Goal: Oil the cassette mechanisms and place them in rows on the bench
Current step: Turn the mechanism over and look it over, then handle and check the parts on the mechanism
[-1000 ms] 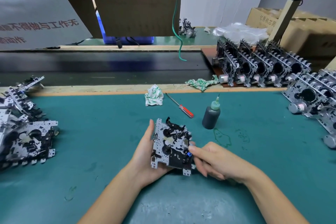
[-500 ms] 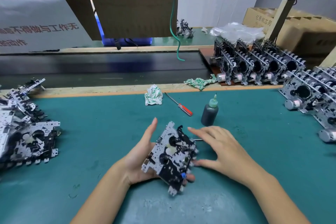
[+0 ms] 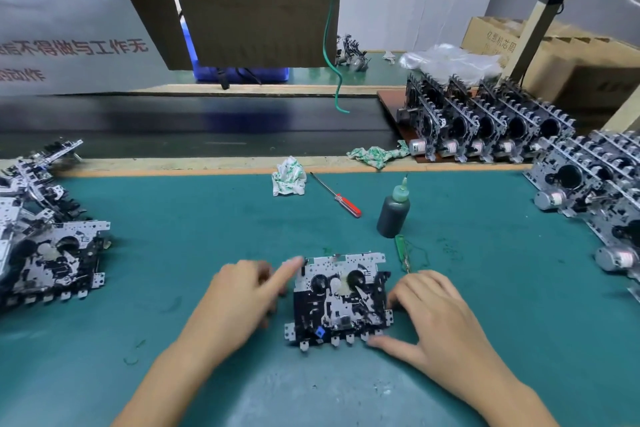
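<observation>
One cassette mechanism [image 3: 339, 302] lies flat on the green table [image 3: 173, 253] in the head view, near the front edge and between the person's two hands. Its row of small tabs points toward the person, and a small blue part shows near its lower left.

The left hand [image 3: 239, 305] sits just left of the mechanism. Its index finger stretches out to the top left corner of the metal plate, and the other fingers [image 3: 266, 302] look loosely bent and blurred, so a grip cannot be told; nothing is clamped. The right hand [image 3: 440, 319] rests at the right side, fingers spread and fairly straight against the right edge, with the thumb lying along the lower right corner by the tabs.

Behind the mechanism stands a dark oil bottle [image 3: 393, 215] with a green nozzle, upright. A thin green tool [image 3: 401, 251] lies just in front of the bottle, and a red-handled screwdriver [image 3: 337, 196] lies to its left. A crumpled rag [image 3: 289, 176] sits near the table's far edge, and another rag [image 3: 375, 154] lies further right.

A loose pile of mechanisms [image 3: 45, 246] covers the left side. Upright rows of mechanisms [image 3: 485, 128] stand at the back right, and more rows [image 3: 602, 194] run along the right edge.
</observation>
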`<move>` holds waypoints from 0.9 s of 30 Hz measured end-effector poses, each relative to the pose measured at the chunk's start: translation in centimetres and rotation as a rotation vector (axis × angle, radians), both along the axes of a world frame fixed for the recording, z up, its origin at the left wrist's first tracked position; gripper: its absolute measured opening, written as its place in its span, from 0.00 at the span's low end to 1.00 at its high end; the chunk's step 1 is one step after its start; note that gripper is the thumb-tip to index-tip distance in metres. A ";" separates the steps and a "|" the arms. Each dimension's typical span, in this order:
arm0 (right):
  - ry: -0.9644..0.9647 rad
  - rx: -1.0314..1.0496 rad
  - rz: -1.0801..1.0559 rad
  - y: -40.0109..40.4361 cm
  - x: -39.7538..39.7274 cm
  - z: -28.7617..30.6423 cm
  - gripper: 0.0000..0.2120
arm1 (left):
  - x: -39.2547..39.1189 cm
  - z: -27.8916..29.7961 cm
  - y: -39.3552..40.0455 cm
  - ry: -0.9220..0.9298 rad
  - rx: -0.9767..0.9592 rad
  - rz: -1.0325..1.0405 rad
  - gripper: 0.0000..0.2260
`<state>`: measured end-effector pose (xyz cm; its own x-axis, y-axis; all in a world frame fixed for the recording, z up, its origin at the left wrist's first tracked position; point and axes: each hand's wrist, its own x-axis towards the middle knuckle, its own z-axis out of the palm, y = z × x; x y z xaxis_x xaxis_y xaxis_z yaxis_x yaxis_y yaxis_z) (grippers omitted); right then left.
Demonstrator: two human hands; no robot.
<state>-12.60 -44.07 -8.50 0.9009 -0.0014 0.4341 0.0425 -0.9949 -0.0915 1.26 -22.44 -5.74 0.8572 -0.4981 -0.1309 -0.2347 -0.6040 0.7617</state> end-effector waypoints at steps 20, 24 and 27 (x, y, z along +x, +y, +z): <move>-0.081 -0.019 0.012 0.5 1.2 -0.5 0.21 | -3.6 -2.3 -0.3 -0.722 0.260 -0.081 0.27; -0.041 0.052 0.068 0.4 1.0 -0.5 0.24 | -3.8 -2.7 -0.8 -0.715 0.217 -0.022 0.26; -0.073 0.042 0.055 0.5 1.1 -0.6 0.23 | -3.3 -2.8 -0.4 -0.725 0.173 -0.037 0.26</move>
<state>-11.53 -43.60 -9.14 0.8659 0.0277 0.4995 0.1052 -0.9862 -0.1276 -2.04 -22.87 -8.52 0.7414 -0.5517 0.3821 -0.6645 -0.6830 0.3032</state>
